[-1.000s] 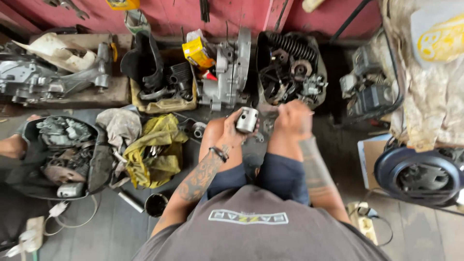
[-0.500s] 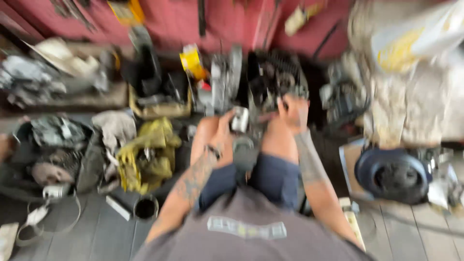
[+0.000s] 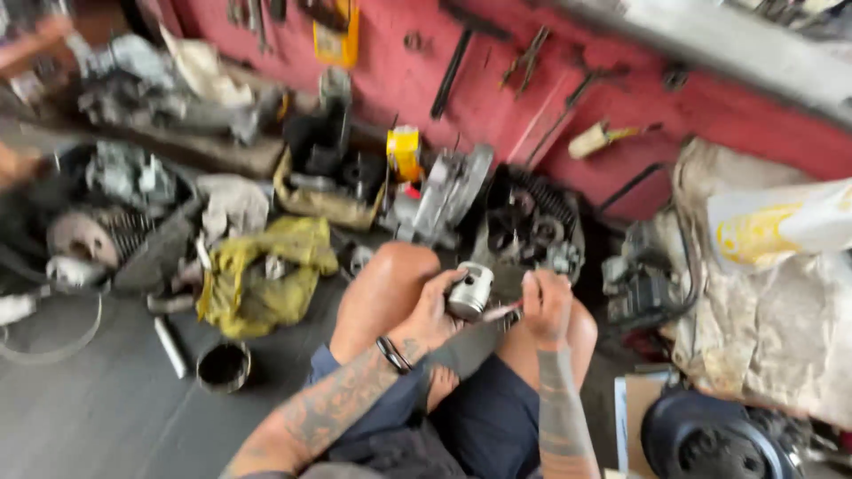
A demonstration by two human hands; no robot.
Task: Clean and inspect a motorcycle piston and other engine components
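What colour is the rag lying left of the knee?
Yellow rag, clearest in the head view.

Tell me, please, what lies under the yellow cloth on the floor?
The yellow cloth lies crumpled on the grey floor, between a small round tin and a heap of engine parts. Whatever is beneath its folds is covered and cannot be seen.

Piston (image 3: 469, 290), held between both hands: bright silver metal. Left forearm carries dark grey tattoo patterning; a black band sits at that wrist. Shorts (image 3: 497, 417): dark navy. Far wall (image 3: 532, 80): dull red, with a yellow box (image 3: 405, 151) before it. Rag (image 3: 257, 275), left: mustard yellow, crumpled. Floor (image 3: 89, 399): grey. Small cup (image 3: 223, 366), near left: black inside. Sacking (image 3: 772, 302), right: beige, with a white and yellow bag on top.
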